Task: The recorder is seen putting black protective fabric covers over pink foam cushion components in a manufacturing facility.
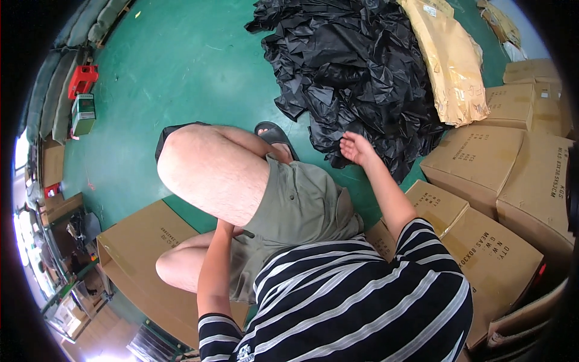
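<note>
Black bags (356, 66): heaped just beyond the right fingertips.
Right hand (357, 149): fingers loosely curled, holding nothing.
Left hand: hidden under thigh, fingers untellable.

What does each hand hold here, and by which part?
The right hand touches the edge of the black plastic bag pile; whether it holds it cannot be told. The left hand is hidden behind the leg.

The one view sits on my head, left of its twin, and looks steeply down, close over my striped shirt (362, 295) and knee (208, 166), green floor (193, 66) beyond, edges bending.
</note>
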### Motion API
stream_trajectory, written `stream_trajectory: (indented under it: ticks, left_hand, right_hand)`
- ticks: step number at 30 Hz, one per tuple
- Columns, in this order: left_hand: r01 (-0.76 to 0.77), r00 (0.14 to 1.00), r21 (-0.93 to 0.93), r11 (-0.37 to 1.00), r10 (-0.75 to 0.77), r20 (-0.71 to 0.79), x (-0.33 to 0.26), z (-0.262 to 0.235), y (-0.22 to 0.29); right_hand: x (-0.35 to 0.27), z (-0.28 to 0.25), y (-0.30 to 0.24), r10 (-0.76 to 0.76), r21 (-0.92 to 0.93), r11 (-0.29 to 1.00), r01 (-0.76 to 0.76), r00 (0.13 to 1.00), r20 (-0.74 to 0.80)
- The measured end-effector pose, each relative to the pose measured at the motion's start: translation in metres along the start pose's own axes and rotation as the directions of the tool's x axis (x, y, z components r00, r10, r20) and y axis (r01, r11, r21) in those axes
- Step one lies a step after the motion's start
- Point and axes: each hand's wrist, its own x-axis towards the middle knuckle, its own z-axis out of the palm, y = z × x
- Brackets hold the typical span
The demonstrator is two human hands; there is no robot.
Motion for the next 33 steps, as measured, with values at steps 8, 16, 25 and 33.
stream_trajectory:
  ticks: [8, 16, 25, 33]
  left_hand:
    - [0.048, 0.967, 0.577, 0.816, -0.182, 0.176, -0.008, -0.043, 0.075]
    - [0.345, 0.934, 0.65, 0.677, -0.316, -0.167, -0.029, -0.072, 0.116]
    - [0.23, 0.969, 0.672, 0.704, -0.101, -0.226, -0.018, -0.06, 0.123]
    - [0.059, 0.996, 0.385, 0.921, -0.028, -0.084, -0.007, -0.09, 0.15]
  right_hand:
    - [0.0, 0.064, -0.139, -0.931, -0.887, -0.092, 0.453, 0.277, 0.238]
    - [0.009, 0.116, -0.203, -0.839, -0.877, -0.481, -0.026, 0.304, 0.451]
    - [-0.141, 0.255, -0.321, -0.897, -0.726, -0.443, 0.527, -0.26, 0.359]
    - [-0.319, 0.45, -0.249, -0.75, -0.234, -0.49, 0.84, -0.269, 0.604]
